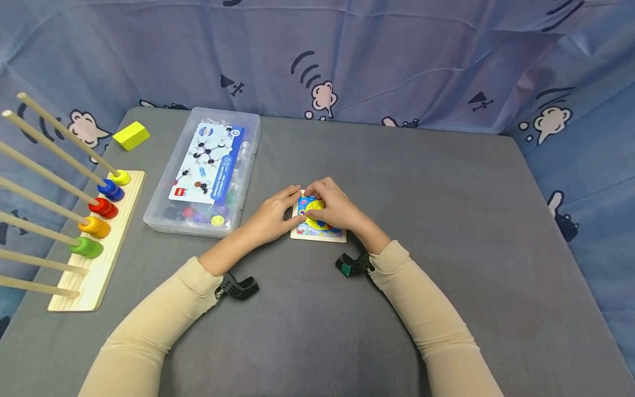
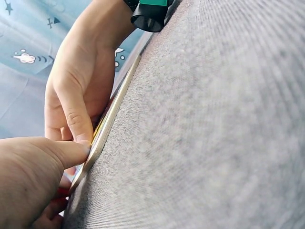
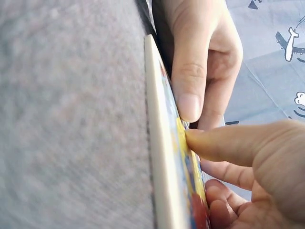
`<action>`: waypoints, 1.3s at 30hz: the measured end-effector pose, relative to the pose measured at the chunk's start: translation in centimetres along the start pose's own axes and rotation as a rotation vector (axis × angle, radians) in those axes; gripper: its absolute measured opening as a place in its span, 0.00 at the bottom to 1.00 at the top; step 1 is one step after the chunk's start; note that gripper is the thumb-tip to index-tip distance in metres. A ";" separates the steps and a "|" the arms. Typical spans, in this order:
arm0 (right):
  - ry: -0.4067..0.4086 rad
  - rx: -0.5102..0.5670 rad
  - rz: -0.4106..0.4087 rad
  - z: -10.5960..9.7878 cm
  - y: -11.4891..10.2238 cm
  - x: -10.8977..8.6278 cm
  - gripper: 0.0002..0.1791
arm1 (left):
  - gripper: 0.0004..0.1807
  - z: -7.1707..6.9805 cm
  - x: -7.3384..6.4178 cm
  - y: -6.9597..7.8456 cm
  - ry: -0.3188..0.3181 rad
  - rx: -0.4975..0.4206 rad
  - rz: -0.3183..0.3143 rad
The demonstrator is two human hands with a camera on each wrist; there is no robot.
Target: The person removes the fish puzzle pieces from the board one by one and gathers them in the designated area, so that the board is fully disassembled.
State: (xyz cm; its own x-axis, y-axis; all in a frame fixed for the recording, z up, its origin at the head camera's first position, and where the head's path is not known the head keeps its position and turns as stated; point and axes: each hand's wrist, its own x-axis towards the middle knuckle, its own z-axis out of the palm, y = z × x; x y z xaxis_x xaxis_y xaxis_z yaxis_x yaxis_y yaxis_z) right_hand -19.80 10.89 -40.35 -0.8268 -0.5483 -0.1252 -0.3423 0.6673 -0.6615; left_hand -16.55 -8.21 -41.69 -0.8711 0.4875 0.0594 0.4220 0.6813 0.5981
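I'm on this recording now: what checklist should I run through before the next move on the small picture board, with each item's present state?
1. Picture board flat on the table: ok, its edge lies along the surface in both wrist views.
2. Left hand touching the board: ok, at its left side.
3. Right hand pinching the yellow figure, not merely touching it: cannot tell, the contact is partly hidden.
4. Full view of the board's picture: not ok, the hands cover part of it.
5. Clear plastic box with its lid on: ok, off to the left.
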 end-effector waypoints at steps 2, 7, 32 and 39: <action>0.005 0.018 0.002 0.0 0.0 0.0 0.19 | 0.35 0.0 0.0 0.0 0.001 -0.003 -0.001; 0.016 0.046 0.018 0.1 0.0 0.0 0.19 | 0.35 0.2 0.1 -0.1 0.003 -0.012 -0.015; 0.144 0.078 0.064 0.6 0.1 -0.4 0.18 | 0.36 0.2 0.0 -0.1 0.001 -0.027 -0.029; 0.160 0.113 0.063 0.4 0.3 -0.3 0.17 | 0.36 0.4 0.1 -0.3 0.007 -0.039 -0.033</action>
State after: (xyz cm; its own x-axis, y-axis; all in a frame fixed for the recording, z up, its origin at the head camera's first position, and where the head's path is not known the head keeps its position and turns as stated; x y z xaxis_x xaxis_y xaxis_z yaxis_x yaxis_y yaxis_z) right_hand -19.46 11.10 -40.80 -0.9085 -0.4142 -0.0554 -0.2431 0.6316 -0.7362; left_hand -16.65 -8.13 -42.14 -0.8863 0.4609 0.0450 0.3830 0.6750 0.6306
